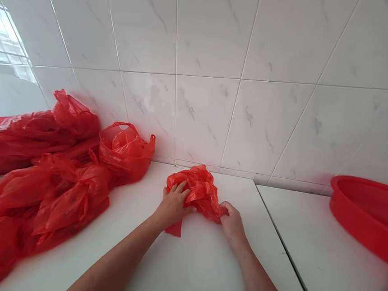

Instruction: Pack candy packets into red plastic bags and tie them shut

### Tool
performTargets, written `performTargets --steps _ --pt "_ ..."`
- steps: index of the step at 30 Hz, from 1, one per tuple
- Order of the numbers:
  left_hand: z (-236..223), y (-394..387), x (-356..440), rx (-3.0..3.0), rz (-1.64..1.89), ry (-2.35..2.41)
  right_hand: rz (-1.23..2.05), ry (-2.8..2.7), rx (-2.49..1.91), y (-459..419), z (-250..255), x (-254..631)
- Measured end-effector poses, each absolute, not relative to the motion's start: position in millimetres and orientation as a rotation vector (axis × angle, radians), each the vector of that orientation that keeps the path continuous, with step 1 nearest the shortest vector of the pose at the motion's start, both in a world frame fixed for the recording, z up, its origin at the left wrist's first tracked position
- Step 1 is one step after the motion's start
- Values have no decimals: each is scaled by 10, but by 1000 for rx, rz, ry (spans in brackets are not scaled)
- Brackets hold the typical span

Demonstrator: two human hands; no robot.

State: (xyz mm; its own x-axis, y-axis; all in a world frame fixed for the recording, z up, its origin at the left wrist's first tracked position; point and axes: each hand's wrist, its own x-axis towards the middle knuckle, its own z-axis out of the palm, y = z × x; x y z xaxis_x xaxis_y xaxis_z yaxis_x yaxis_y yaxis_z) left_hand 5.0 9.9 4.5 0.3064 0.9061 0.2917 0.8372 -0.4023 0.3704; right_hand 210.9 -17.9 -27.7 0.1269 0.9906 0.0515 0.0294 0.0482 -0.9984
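A crumpled red plastic bag (200,187) lies on the white tabletop near the tiled wall. My left hand (174,203) rests on its left side with the fingers spread. Between the thumb and fingers of my right hand (232,221) the bag's lower right edge is pinched. A flat strip of the same bag sticks out below my left wrist. What the bag holds, if anything, cannot be made out.
Several red plastic bags (58,183) are heaped along the left side. One bag with loop handles (125,153) stands against the wall. On the right, past a seam in the tabletop (286,253), sits a red plastic basin (360,219). White tiles (203,119) rise behind.
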Motion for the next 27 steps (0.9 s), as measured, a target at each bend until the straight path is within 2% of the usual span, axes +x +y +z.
performTargets --steps 5,12,20,22,24,27 --pt "-19 221 -98 2321 815 1786 1025 -974 -1220 -132 -310 2288" --pt "-54 207 -262 2075 1076 2010 1163 -844 -1020 -92 -271 2448" --pt "8 50 -285 2374 1291 1672 1497 -1046 -1051 -275 -51 2490" --pt "67 -68 -154 2687 1232 1443 1500 -1225 -1108 -335 41 2419" --pt "108 -178 14 2978 1012 1138 1410 -1454 -1117 -375 102 2351" --pt "84 -212 192 2992 707 1050 1306 -1564 -1134 -379 94 2327"
